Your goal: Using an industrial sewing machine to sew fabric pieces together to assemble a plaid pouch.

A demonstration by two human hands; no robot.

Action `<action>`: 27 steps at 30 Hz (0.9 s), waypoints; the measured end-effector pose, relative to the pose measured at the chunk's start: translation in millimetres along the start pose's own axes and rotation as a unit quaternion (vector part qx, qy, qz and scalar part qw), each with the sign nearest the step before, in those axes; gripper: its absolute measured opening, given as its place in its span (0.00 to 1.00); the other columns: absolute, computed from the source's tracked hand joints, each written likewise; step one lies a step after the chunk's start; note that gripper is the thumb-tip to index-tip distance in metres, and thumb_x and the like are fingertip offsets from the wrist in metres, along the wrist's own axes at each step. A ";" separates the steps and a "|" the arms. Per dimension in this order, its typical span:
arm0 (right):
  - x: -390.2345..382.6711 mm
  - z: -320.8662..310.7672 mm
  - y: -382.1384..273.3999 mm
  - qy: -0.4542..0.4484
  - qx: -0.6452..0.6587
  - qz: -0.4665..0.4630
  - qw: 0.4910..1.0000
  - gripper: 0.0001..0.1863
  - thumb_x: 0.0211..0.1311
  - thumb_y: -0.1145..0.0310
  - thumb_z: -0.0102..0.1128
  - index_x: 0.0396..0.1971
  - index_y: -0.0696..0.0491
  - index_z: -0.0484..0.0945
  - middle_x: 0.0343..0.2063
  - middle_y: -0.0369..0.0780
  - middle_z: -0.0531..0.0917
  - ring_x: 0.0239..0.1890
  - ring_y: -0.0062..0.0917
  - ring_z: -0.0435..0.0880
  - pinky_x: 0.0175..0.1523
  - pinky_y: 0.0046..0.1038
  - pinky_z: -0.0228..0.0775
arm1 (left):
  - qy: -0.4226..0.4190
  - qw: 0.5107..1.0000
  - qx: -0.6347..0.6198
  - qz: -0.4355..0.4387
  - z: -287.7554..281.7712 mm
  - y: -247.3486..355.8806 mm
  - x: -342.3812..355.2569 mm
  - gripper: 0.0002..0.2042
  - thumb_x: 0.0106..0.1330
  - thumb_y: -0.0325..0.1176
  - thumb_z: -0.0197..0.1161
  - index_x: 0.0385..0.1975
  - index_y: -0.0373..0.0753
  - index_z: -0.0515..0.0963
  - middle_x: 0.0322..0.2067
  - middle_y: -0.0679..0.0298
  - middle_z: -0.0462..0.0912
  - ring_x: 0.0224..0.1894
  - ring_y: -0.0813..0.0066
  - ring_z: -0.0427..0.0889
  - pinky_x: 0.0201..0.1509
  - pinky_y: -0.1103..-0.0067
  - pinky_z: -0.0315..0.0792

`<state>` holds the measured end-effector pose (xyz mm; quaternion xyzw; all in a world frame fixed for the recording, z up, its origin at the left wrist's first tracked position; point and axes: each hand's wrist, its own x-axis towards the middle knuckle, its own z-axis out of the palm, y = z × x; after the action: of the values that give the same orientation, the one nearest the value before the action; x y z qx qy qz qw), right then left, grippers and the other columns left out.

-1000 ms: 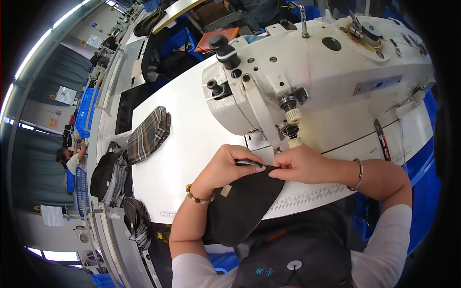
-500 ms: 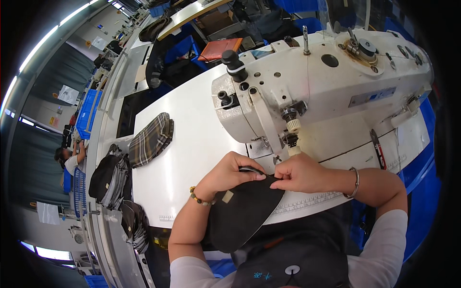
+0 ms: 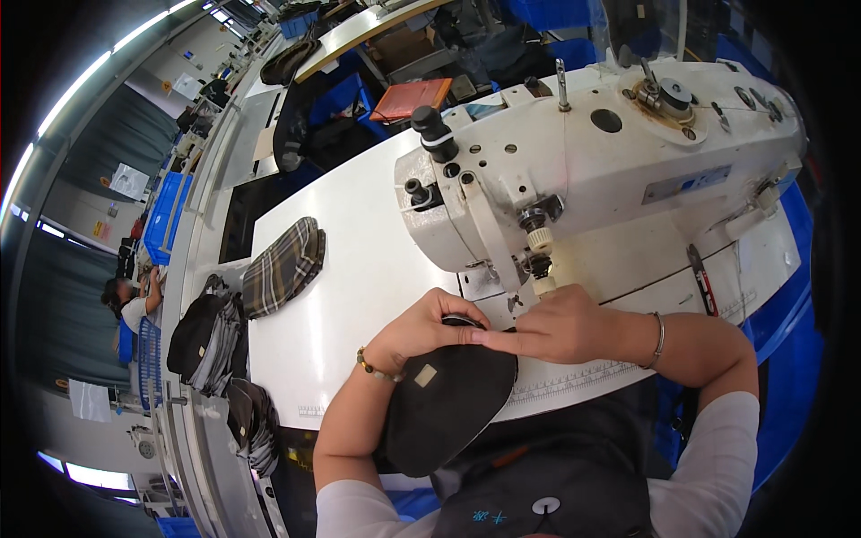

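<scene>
A black rounded cloth piece [image 3: 453, 403] with a small beige label hangs from my hands over the table's front edge, its lower end against my apron. My left hand [image 3: 430, 327] pinches its upper edge between thumb and fingers. My right hand [image 3: 560, 330] is closed at the same edge, its index finger reaching left to touch my left thumb; its other fingertips are partly hidden. Both hands are just in front of the needle area of a white sewing machine [image 3: 610, 170].
A folded plaid cloth piece [image 3: 285, 267] lies on the white table [image 3: 359, 260] to the left. Piles of dark cloth pieces [image 3: 208, 336] stand beyond the left edge. Red-handled thread snips [image 3: 702, 280] lie at right. Another person [image 3: 134, 300] works far left.
My right hand's fingers have shifted left along the cloth edge and now meet my left thumb. The cloth has turned slightly and moved a little left.
</scene>
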<state>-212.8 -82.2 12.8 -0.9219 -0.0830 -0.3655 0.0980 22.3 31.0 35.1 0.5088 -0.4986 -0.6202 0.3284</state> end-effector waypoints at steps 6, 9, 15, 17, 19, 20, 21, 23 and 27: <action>-6.7 9.3 -2.8 0.045 0.045 -0.068 0.996 0.15 0.50 0.69 0.62 0.41 0.49 0.82 0.20 0.29 0.69 0.18 0.17 0.73 0.21 0.21 0.63 | -0.022 0.999 0.034 -0.012 7.3 -0.6 3.1 0.08 0.62 0.28 0.73 0.37 0.32 0.86 0.32 0.68 0.87 0.37 0.84 0.80 0.47 0.84 0.74; -7.7 12.4 -3.5 0.029 0.030 -0.069 0.997 0.12 0.52 0.69 0.61 0.38 0.51 0.82 0.20 0.30 0.70 0.18 0.18 0.75 0.20 0.22 0.65 | -0.005 0.999 0.050 -0.022 4.4 -2.5 4.4 0.08 0.61 0.28 0.73 0.37 0.32 0.86 0.32 0.68 0.87 0.37 0.84 0.80 0.47 0.84 0.73; -9.7 24.5 2.9 -0.102 -0.023 -0.015 0.994 0.08 0.55 0.70 0.60 0.34 0.56 0.82 0.19 0.35 0.77 0.19 0.27 0.81 0.21 0.29 0.71 | 0.195 0.920 0.341 -0.006 -3.3 12.7 3.8 0.13 0.57 0.33 0.76 0.37 0.34 0.85 0.33 0.61 0.88 0.35 0.71 0.85 0.45 0.78 0.77; -12.1 22.4 -0.4 -0.104 -0.021 0.001 0.994 0.07 0.59 0.71 0.60 0.34 0.57 0.82 0.18 0.37 0.77 0.18 0.29 0.81 0.20 0.30 0.71 | 0.261 0.848 0.457 -0.064 16.1 32.9 3.2 0.11 0.57 0.35 0.75 0.35 0.38 0.84 0.32 0.60 0.86 0.34 0.63 0.84 0.43 0.74 0.77; -14.7 21.9 -6.2 -0.132 -0.053 0.024 0.990 0.08 0.62 0.70 0.59 0.36 0.58 0.83 0.19 0.37 0.78 0.18 0.29 0.81 0.20 0.30 0.70 | 0.374 0.646 0.646 0.157 31.3 30.0 -2.7 0.08 0.56 0.34 0.74 0.32 0.41 0.83 0.32 0.64 0.84 0.34 0.62 0.82 0.39 0.72 0.75; -15.3 22.2 -7.2 -0.132 -0.051 0.027 0.990 0.08 0.62 0.70 0.59 0.36 0.58 0.83 0.19 0.37 0.78 0.18 0.29 0.81 0.20 0.30 0.70 | 0.353 0.677 0.628 0.153 43.6 27.5 -10.4 0.08 0.56 0.33 0.73 0.33 0.43 0.82 0.35 0.66 0.82 0.36 0.64 0.80 0.38 0.69 0.71; -14.5 22.4 -8.8 -0.127 -0.054 0.025 0.990 0.09 0.62 0.70 0.59 0.37 0.58 0.83 0.19 0.37 0.78 0.18 0.29 0.81 0.20 0.30 0.69 | 0.314 0.717 0.609 0.132 53.1 18.6 -19.5 0.11 0.59 0.34 0.71 0.40 0.43 0.82 0.41 0.64 0.84 0.44 0.63 0.81 0.45 0.67 0.74; -12.8 25.1 -10.3 -0.123 -0.053 0.020 0.991 0.09 0.63 0.70 0.59 0.38 0.58 0.83 0.19 0.37 0.78 0.18 0.28 0.81 0.20 0.30 0.69 | 0.303 0.708 0.624 0.131 73.7 5.9 -19.3 0.15 0.57 0.29 0.70 0.46 0.40 0.83 0.46 0.61 0.84 0.51 0.59 0.82 0.52 0.69 0.76; -11.8 30.6 -5.3 -0.125 -0.081 0.032 0.988 0.11 0.62 0.70 0.59 0.40 0.59 0.82 0.19 0.36 0.79 0.18 0.28 0.81 0.20 0.29 0.68 | 0.268 0.710 0.651 0.012 78.0 -15.1 -14.0 0.24 0.68 0.31 0.61 0.65 0.44 0.71 0.66 0.60 0.70 0.68 0.56 0.69 0.58 0.46 0.70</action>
<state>-202.2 -70.7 -16.5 -0.9673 -0.0350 -0.2500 0.0232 -47.2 70.4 23.8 0.7354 -0.6758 0.0248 0.0433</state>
